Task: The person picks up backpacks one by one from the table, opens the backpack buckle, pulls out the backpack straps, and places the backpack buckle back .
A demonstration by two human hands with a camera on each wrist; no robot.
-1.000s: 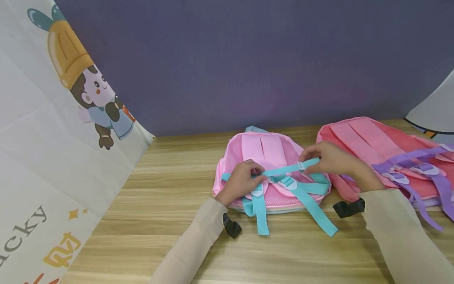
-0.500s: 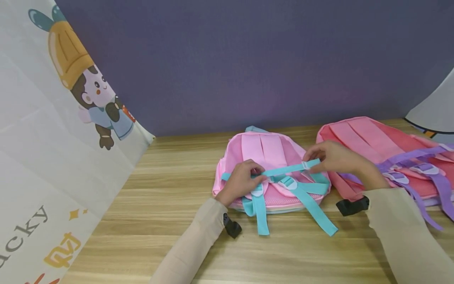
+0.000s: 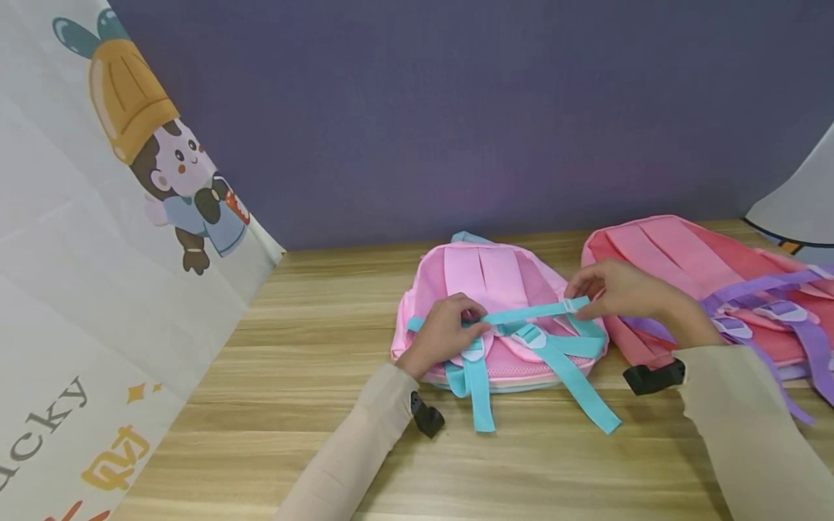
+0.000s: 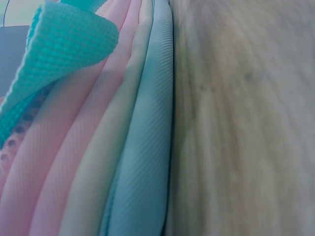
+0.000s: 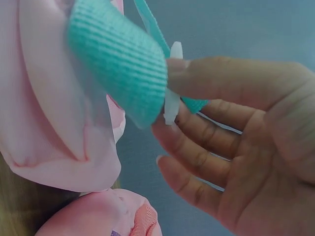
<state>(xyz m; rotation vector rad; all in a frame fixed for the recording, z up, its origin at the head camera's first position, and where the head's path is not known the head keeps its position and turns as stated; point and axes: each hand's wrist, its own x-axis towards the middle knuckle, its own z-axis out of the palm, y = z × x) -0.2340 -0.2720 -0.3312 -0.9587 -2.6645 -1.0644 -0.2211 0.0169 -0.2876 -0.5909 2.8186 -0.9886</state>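
Note:
A small pink backpack (image 3: 485,278) lies on the table with its strap side up. Across it a turquoise chest strap (image 3: 528,313) is drawn fairly straight between both hands. My left hand (image 3: 444,331) pinches the strap's left part, its fingers curled over it. At the other end, my right hand (image 3: 615,291) pinches the strap by a white slider buckle (image 5: 173,91), with thumb and fingertips on it. A loop of turquoise webbing (image 5: 118,64) bends in front of the buckle in the right wrist view. The left wrist view shows the bag's layered edge (image 4: 142,113), but no fingers.
To the right lies a coral-pink backpack (image 3: 671,253) with purple straps (image 3: 814,340). Two turquoise strap tails (image 3: 580,391) hang onto the wooden table (image 3: 313,376). A dark blue panel (image 3: 456,116) stands behind, and a printed white sheet (image 3: 59,239) at the left.
My right hand has moved a little to the right, and the white slider buckle has gone with it along the strap toward its right end. The left hand has stayed in place.

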